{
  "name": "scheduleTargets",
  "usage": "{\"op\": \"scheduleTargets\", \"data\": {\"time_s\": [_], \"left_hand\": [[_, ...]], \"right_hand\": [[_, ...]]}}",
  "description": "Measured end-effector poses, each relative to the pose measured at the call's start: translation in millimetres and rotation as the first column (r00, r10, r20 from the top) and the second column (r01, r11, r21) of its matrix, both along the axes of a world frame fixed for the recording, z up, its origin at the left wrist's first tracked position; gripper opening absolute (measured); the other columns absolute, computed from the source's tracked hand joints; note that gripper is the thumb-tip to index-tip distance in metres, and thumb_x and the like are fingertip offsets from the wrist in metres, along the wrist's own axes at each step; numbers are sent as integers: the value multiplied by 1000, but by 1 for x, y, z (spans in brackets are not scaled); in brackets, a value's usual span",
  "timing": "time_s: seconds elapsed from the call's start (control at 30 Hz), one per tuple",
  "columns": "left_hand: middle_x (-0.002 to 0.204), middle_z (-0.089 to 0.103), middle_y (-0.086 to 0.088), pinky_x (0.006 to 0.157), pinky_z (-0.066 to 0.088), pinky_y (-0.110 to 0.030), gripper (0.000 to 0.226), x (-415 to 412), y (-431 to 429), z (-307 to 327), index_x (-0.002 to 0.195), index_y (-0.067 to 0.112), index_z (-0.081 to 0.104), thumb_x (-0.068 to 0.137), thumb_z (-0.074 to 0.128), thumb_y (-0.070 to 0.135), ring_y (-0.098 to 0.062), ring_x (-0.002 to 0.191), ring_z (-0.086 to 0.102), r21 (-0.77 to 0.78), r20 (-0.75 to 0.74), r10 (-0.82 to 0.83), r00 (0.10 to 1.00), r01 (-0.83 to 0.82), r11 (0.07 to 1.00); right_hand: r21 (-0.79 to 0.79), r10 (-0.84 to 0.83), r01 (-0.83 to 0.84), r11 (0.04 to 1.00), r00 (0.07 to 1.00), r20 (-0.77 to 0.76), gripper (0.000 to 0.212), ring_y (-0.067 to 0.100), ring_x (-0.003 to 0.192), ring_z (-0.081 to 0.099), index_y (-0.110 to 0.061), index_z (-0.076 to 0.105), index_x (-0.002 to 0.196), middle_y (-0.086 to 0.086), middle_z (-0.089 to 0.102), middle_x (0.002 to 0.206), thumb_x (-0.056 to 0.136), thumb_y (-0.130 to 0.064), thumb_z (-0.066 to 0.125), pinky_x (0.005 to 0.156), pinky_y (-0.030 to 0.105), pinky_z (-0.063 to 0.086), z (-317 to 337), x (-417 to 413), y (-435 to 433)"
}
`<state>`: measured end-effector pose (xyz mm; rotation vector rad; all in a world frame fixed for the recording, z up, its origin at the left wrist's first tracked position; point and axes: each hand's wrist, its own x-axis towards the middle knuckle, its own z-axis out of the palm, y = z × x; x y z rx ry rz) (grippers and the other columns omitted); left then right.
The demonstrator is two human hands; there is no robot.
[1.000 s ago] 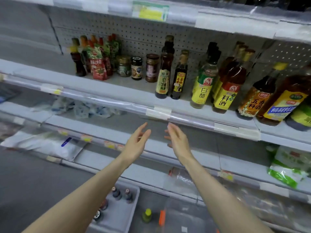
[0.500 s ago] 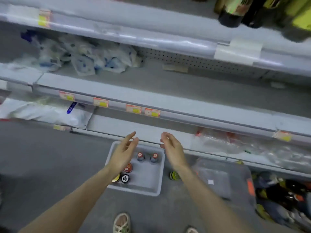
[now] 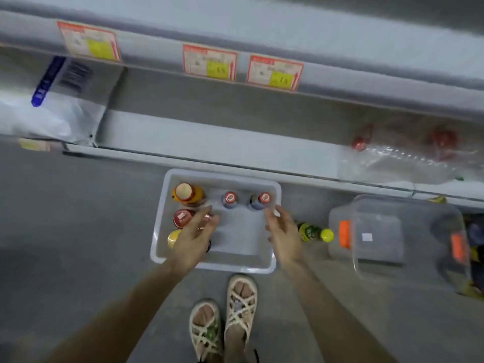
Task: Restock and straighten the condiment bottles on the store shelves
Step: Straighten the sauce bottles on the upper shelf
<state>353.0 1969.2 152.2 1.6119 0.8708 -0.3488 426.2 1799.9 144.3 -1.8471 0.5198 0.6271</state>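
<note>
A white plastic bin sits on the grey floor in front of the bottom shelf. Several condiment bottles stand in it: an orange bottle with a pale cap, a red-lidded jar, a yellow cap and two small dark bottles with red caps. My left hand hovers over the bin's left side with relaxed fingers, covering part of the bottles there. My right hand hangs open over the bin's right rim, just below the right red-capped bottle. Neither hand holds anything.
A green bottle with a yellow cap lies on the floor right of the bin. A clear storage box with orange latches stands further right. The bottom shelf holds white bags at left and clear packaging at right. My sandalled feet stand below the bin.
My view has swung down from the stocked upper shelf to the floor. Both hands have dropped from shelf height to just above the bin, still open.
</note>
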Motion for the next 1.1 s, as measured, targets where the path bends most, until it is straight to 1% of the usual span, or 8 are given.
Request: {"op": "scheduleTargets", "data": {"time_s": [0.17,0.33,0.47,0.63,0.7,0.77,0.9,1.1], "left_hand": [[117,53,13,64,34,7,41,7,-1,-85,137,24,48,97,52,31,-3,109,48,-30,2,12,1000,-12,999],[121,52,12,82,41,-6,55,28,-4,-156,145,27,36,94,55,31,-3,111,53,-76,42,-59,997,62,995],[148,37,10,103,37,-26,73,42,-8,-196,150,32,28,86,62,44,-9,134,36,-25,120,-94,988,98,995],[143,44,8,97,40,-10,70,54,-14,-232,147,30,32,85,63,42,-3,130,42,-11,217,-87,972,92,996],[139,47,6,97,41,-11,62,59,-15,-238,143,33,35,87,63,36,-2,125,46,5,253,-68,965,69,998],[134,51,2,99,43,-17,53,63,-15,-242,136,36,40,88,64,32,-5,121,51,24,271,-70,960,66,998],[115,58,2,85,44,-5,37,66,-11,-240,125,23,49,91,62,24,-7,106,57,105,285,-139,948,114,988],[101,59,12,82,46,-10,28,57,-8,-207,118,22,50,92,59,24,4,94,58,95,285,-126,950,102,990]], "right_hand": [[40,-15,17,999,999,-37,48,17,107,54,-14,44,139,4,55,123,96,-30,55,100,41,44,-85,4,-3],[61,9,-9,998,1000,5,53,14,122,45,-18,36,145,-3,44,141,97,-28,55,105,32,38,-159,14,-3],[-3,53,-53,999,989,137,67,16,135,40,-26,32,150,-9,37,151,91,-38,61,111,35,34,-198,21,-6],[-2,97,-100,995,960,264,67,7,132,43,-21,37,147,-5,48,143,88,-34,66,112,37,37,-228,28,-2],[1,79,-82,997,951,297,65,4,128,47,-19,40,145,-4,52,140,88,-33,67,111,37,39,-237,31,-1],[-3,55,-56,998,952,302,58,-5,119,50,-18,43,142,-9,56,132,89,-30,66,109,28,40,-243,36,0],[-12,61,-61,998,949,308,27,-16,87,57,-22,53,115,-20,61,95,91,-26,65,81,6,42,-246,41,4],[-13,101,-101,995,958,270,31,-6,89,57,-19,55,119,-11,61,100,91,-27,64,72,0,40,-213,34,-3]]}}
